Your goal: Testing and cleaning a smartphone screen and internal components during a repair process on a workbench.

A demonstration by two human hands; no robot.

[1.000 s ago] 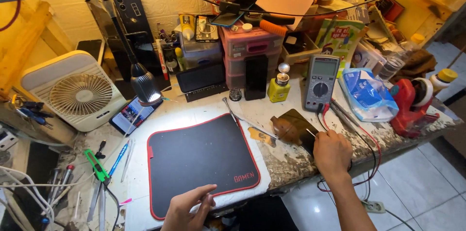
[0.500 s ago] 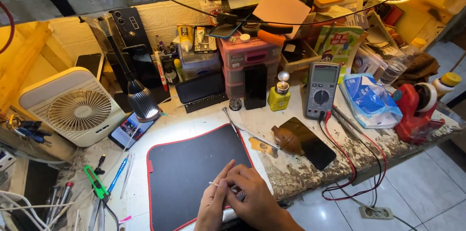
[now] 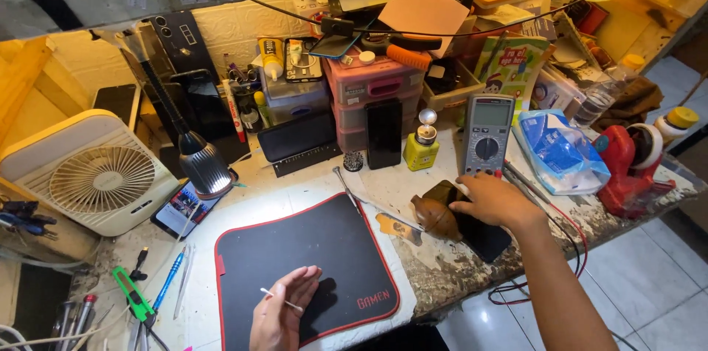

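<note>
My left hand (image 3: pixel 281 312) rests over the near edge of a black mat with red trim (image 3: pixel 304 265) and pinches a thin white swab stick (image 3: pixel 280 299) between thumb and fingers. My right hand (image 3: pixel 495 200) reaches out to the right, its fingers lying on a dark flat phone-like slab (image 3: pixel 483 237) and touching a brown rounded object (image 3: pixel 435 217) beside it. A grey multimeter (image 3: pixel 487 132) stands just beyond that hand, with red and black leads trailing off the bench edge.
A white desk fan (image 3: pixel 96 174) sits at left, a black desk lamp (image 3: pixel 205 165) over a lit phone (image 3: pixel 183 208). A yellow bottle (image 3: pixel 421 149), pink drawers (image 3: pixel 372 89), a blue bag (image 3: pixel 558 150) and a red tape dispenser (image 3: pixel 627 170) crowd the back. Tools (image 3: pixel 134 293) lie at front left.
Half a second ago both hands were together over the mat. My right hand has since moved right onto the dark slab, and the left hand stays at the mat with the swab.
</note>
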